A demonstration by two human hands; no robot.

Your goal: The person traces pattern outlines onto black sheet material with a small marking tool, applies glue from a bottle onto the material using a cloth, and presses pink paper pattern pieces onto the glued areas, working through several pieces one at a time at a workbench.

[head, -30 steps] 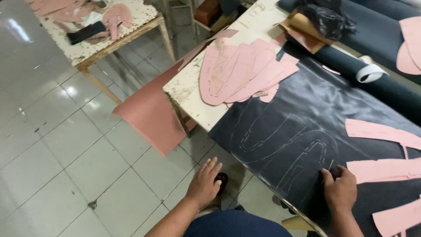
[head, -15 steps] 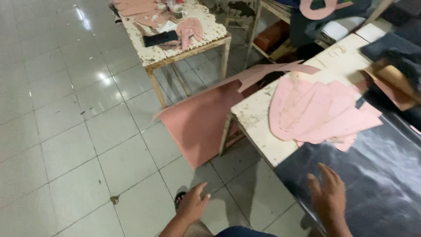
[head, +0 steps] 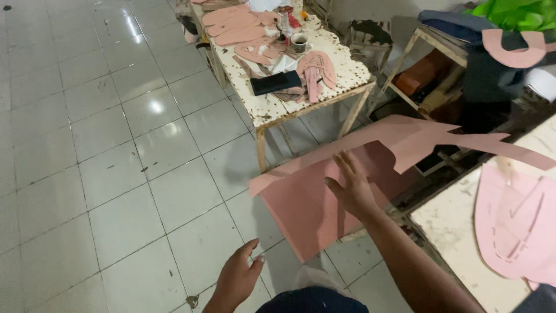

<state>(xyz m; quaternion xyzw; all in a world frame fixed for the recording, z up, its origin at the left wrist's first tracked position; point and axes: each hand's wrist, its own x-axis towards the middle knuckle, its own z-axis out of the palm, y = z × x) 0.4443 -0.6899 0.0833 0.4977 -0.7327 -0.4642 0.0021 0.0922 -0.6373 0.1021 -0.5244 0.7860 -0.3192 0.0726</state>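
A large pink sheet (head: 313, 203) with cut-out edges hangs off the corner of a worn white table (head: 457, 226) and droops toward the tiled floor. My right hand (head: 350, 188) is stretched out over this sheet, fingers spread, touching or just above it and holding nothing. My left hand (head: 237, 278) hovers low over the floor tiles, fingers loosely apart and empty. On the white table lies a stack of pink cut pattern pieces (head: 518, 223).
A second worn table (head: 272, 110) stands farther off, carrying pink cut pieces (head: 315, 69), a black flat object (head: 275, 82) and a cup (head: 299, 42). A wooden rack (head: 428, 75) with rolled material stands at the right. Pale floor tiles (head: 116, 174) fill the left.
The view has swung left, away from the dark sheet on the table. My right hand has left that sheet and reached out to the hanging pink sheet. My left hand stays low.
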